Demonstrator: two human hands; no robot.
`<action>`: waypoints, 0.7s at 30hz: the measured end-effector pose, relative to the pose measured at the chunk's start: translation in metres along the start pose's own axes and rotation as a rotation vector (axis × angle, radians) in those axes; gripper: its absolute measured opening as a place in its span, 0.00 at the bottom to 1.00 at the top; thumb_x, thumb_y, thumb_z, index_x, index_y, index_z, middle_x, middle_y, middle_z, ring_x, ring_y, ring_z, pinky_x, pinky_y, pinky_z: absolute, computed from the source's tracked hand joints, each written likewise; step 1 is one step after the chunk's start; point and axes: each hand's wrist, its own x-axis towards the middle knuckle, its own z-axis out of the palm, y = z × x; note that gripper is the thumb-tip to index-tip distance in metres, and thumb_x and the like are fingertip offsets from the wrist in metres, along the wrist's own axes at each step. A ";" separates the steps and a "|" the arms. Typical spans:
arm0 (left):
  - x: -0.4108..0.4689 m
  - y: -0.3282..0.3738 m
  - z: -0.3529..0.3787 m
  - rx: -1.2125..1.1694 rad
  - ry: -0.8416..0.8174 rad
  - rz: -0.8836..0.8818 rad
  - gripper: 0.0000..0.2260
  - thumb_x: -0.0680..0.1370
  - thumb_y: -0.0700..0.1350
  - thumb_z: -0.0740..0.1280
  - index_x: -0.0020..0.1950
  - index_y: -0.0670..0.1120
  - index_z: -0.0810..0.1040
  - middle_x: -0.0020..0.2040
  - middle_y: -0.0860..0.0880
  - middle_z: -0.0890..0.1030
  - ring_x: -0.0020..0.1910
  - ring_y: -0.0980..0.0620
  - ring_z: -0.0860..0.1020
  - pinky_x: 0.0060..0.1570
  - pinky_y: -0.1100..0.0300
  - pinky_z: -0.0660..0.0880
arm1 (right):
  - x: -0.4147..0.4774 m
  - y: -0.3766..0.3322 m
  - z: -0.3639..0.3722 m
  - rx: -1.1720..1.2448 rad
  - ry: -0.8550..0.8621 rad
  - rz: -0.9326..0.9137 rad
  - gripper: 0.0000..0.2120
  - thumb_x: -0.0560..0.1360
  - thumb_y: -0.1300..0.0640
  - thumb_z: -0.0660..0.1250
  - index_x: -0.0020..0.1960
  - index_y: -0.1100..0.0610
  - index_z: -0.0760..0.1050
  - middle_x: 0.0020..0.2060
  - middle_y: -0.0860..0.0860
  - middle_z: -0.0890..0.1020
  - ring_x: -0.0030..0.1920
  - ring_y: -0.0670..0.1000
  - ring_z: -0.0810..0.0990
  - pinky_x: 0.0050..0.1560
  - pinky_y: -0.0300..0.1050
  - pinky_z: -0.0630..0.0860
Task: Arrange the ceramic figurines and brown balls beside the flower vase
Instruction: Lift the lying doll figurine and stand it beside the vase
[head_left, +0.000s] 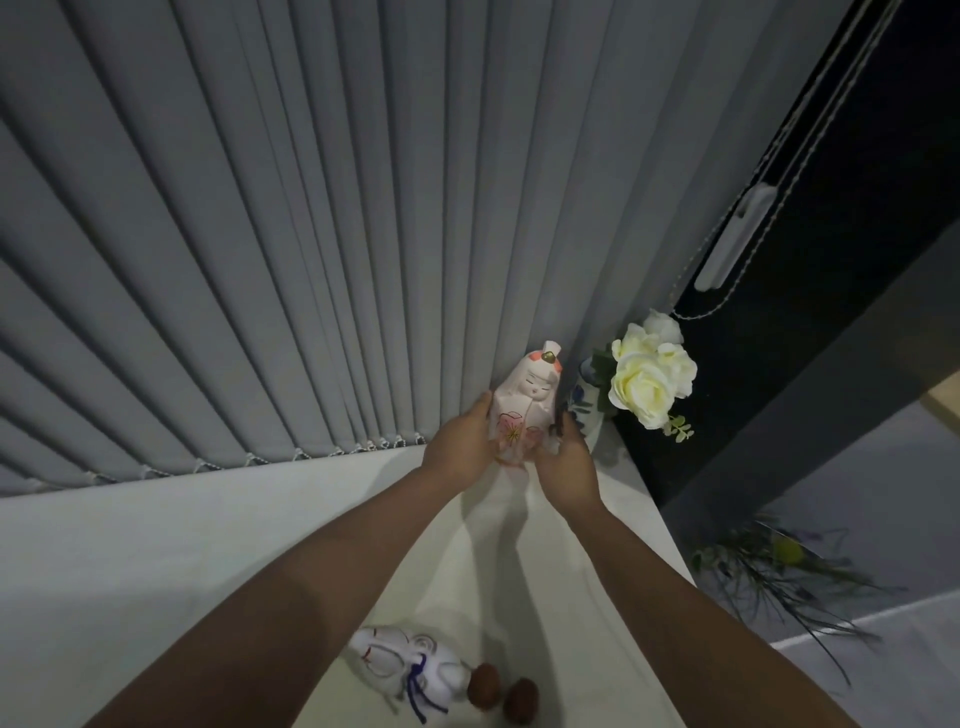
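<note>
text: none readable | labels: none | brands: none | numbers: none | pink doll figurine (523, 402): painted flower motif only, no lettering | white figurine (410, 662): painted red and blue lines, no characters legible

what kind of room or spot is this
Probably a window ledge in a home: a pale sill runs under grey vertical blinds with a bead cord, decorated with a flower vase and a ceramic figurine.

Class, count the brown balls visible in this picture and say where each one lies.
2. One brown ball sits beside the white figurine at the near edge; the other ball lies just right of it. None appear hidden.
</note>
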 end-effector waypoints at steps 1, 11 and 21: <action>-0.007 0.001 -0.002 0.006 0.003 0.013 0.31 0.75 0.48 0.67 0.75 0.51 0.58 0.65 0.42 0.77 0.62 0.40 0.77 0.57 0.47 0.76 | -0.006 -0.001 -0.003 0.014 0.001 0.004 0.30 0.77 0.55 0.65 0.75 0.56 0.58 0.69 0.54 0.72 0.68 0.56 0.71 0.65 0.49 0.70; -0.107 -0.008 -0.009 0.139 -0.229 0.118 0.26 0.78 0.49 0.65 0.74 0.49 0.63 0.72 0.46 0.71 0.68 0.46 0.72 0.67 0.56 0.69 | -0.091 0.008 -0.030 -0.108 -0.088 0.040 0.28 0.76 0.56 0.66 0.73 0.58 0.61 0.72 0.56 0.68 0.71 0.56 0.66 0.69 0.48 0.64; -0.180 -0.042 0.010 0.139 -0.414 0.069 0.30 0.73 0.54 0.70 0.73 0.50 0.67 0.72 0.49 0.70 0.69 0.51 0.71 0.68 0.58 0.68 | -0.169 0.043 -0.029 -0.155 -0.257 0.056 0.23 0.75 0.57 0.68 0.69 0.57 0.69 0.69 0.53 0.71 0.68 0.53 0.70 0.68 0.43 0.66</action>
